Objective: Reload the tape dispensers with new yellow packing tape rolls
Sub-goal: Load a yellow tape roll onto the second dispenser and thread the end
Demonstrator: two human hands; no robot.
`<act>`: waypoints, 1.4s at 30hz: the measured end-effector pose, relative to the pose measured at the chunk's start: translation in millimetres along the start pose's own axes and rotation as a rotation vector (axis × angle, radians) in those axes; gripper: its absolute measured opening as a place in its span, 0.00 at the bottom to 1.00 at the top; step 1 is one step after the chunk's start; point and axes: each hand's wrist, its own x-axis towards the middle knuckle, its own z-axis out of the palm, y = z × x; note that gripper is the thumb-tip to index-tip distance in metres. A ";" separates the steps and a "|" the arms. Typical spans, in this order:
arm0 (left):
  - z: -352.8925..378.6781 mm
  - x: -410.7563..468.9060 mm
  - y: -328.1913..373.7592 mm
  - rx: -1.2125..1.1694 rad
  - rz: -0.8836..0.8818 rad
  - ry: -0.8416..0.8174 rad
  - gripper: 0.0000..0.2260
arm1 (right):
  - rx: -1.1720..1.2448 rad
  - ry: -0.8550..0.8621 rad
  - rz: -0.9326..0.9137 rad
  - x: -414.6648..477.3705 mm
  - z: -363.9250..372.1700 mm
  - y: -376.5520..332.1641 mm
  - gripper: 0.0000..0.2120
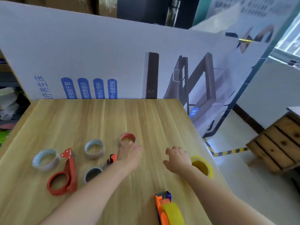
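A red tape dispenser (64, 177) lies empty on the wooden table (97, 120) at the left. An orange dispenser (162, 208) loaded with a yellow roll (174, 213) sits at the near edge. A loose yellow tape roll (203, 166) lies right of my right hand (177, 159), partly hidden by the wrist; that hand hovers with fingers spread, holding nothing. My left hand (129, 154) reaches to the clear roll with a red core (128, 139), fingertips at its near rim; I cannot tell if it grips. A small orange part (112, 158) lies beside my left wrist.
Two clear rolls with pale cores (45, 159) (94, 148) and a dark-cored roll (92, 174) lie at the left. A large printed white board (97, 62) stands behind the table. The table's right edge drops to a tiled floor with a wooden crate (279, 143).
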 end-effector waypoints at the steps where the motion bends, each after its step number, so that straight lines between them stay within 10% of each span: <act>1: -1.3 3.4 12.0 -0.004 0.023 0.001 0.10 | 0.001 0.005 0.025 -4.8 -0.8 13.3 0.20; 13: 5.6 24.5 135.6 -0.009 0.250 -0.073 0.11 | 0.022 -0.054 0.186 -53.4 29.1 126.6 0.15; 25: 45.6 34.4 183.1 -0.130 0.197 -0.251 0.15 | -0.053 -0.050 -0.057 -40.4 68.8 153.0 0.17; 31: 29.6 53.0 169.9 -0.683 0.053 -0.286 0.36 | 0.517 0.205 0.042 -25.7 39.7 132.2 0.09; 42: -36.0 44.5 84.8 -1.496 -0.247 -0.216 0.21 | 1.498 0.023 0.064 -3.6 -30.2 60.6 0.16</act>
